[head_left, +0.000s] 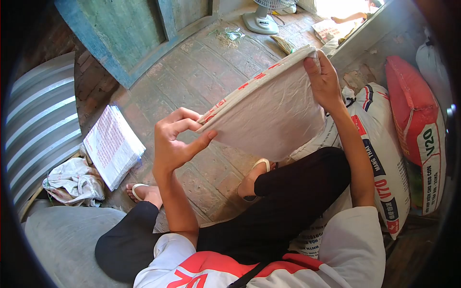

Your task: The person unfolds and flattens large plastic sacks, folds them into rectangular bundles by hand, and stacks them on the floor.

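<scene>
A whitish woven sack hangs spread out between my two hands, above my lap and the floor. Red print shows along its folded upper edge, while the face toward me is plain and creased. My left hand pinches the lower left end of that edge between thumb and fingers. Higher up on the right, my right hand grips the other end, thumb on the near face. Its fingers are partly hidden behind the cloth. A flat stack of printed white sacks lies on the floor to the left.
Full feed sacks lean at my right, beside a red sack. A crumpled white sack lies near the corrugated metal sheet at left. Ahead are a blue-green door, a fan and the brick floor.
</scene>
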The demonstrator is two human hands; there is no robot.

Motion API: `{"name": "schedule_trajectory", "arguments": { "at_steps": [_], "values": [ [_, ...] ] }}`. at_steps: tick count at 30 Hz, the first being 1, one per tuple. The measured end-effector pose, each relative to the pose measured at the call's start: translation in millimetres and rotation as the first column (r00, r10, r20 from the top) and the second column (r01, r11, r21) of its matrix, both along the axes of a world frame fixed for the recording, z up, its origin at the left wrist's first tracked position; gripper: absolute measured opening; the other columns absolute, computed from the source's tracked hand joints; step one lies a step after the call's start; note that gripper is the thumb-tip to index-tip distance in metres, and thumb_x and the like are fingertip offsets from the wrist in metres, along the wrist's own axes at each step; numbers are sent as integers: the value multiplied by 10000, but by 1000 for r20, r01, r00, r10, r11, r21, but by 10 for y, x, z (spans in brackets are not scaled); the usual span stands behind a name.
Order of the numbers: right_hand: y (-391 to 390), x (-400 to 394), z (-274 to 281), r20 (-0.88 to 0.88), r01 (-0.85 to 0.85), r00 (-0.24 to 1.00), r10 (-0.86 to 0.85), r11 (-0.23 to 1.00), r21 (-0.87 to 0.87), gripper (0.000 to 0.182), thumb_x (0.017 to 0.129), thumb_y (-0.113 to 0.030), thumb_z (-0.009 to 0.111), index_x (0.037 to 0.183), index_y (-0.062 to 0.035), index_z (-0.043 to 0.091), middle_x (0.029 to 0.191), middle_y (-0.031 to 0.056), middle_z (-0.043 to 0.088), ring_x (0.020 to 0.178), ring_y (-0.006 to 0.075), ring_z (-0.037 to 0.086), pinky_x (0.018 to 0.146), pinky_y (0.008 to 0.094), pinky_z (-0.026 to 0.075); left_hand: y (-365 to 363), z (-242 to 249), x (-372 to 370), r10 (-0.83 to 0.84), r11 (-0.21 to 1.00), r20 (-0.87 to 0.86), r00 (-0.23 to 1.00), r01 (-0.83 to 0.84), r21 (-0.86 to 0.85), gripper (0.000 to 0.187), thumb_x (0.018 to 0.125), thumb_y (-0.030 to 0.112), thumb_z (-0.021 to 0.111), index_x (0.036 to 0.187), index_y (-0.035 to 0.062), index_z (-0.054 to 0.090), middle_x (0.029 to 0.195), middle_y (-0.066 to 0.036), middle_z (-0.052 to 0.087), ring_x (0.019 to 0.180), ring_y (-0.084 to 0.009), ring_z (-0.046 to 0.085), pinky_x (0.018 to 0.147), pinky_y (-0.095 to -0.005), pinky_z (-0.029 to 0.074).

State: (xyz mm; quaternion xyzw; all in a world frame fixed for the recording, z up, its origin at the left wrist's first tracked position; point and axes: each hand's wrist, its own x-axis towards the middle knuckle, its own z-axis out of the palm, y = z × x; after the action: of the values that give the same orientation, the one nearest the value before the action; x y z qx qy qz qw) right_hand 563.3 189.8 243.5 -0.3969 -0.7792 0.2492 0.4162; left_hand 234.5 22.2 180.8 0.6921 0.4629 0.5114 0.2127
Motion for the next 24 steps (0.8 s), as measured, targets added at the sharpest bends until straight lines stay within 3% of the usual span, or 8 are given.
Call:
{"name": "schedule_trajectory", "arguments": {
  "at_steps": [3,7,9,14,16,19,21,24],
  "values": [
    [-76,-93,34,-93,-33,995,32,999,-4,428,1025,-392,547,1144,18,573,992,19,585,952,71,467,870,241,411,-26,-74,75,56,998,301,952,-45,-42,299,739,90,854,1011,65,734,901,-43,691,856,-142,655,781,-281,528],
    [-69,-81,24,-87,-83,993,84,996,16,402,1035,-378,528,1157,3,566,1012,19,581,963,75,462,879,249,409,-110,47,109,159,963,413,897,-48,-266,484,720,89,872,1169,75,691,901,-32,689,857,-120,657,781,-273,547],
    [-71,-91,-26,-52,-80,995,81,996,25,378,1038,-354,527,1161,2,563,1005,17,577,959,74,461,876,251,409,-61,-1,124,146,961,306,941,-61,-271,543,723,106,874,1225,82,666,898,-33,690,839,-121,663,772,-284,553],
    [45,-64,-163,-115,-180,980,165,975,-130,257,1007,-231,588,1134,-9,572,944,15,553,925,69,454,836,244,407,97,-240,119,203,961,149,968,-168,-221,221,790,97,815,998,61,751,861,-41,690,798,-128,671,735,-285,558],
    [306,-6,-326,81,-151,985,155,987,-55,228,958,-204,643,1090,-24,595,901,8,546,879,69,463,800,242,410,165,-292,58,280,942,173,944,-235,-238,131,808,92,794,931,56,766,837,-74,685,758,-157,683,705,-295,570],
    [710,-283,-323,259,-210,936,240,968,-137,264,821,-239,791,971,-72,651,720,-29,533,693,89,480,676,285,440,436,-353,-300,448,893,-75,891,-449,9,160,791,35,771,946,75,768,814,-93,677,706,-190,678,657,-295,556],
    [981,-549,-283,435,-178,861,262,958,-224,233,861,-42,729,1064,-6,619,918,-24,666,814,46,552,746,224,478,597,-304,-580,472,881,-139,871,-463,95,187,774,6,754,942,87,769,806,-98,670,663,-230,661,624,-305,542],
    [1183,-966,-343,288,-272,922,258,962,11,241,822,-24,756,1008,-36,603,823,-20,615,752,37,516,651,245,452,620,-135,-802,654,756,-223,723,-613,229,190,773,4,749,931,107,768,811,-80,670,706,-236,667,653,-314,541]
  ]
}}
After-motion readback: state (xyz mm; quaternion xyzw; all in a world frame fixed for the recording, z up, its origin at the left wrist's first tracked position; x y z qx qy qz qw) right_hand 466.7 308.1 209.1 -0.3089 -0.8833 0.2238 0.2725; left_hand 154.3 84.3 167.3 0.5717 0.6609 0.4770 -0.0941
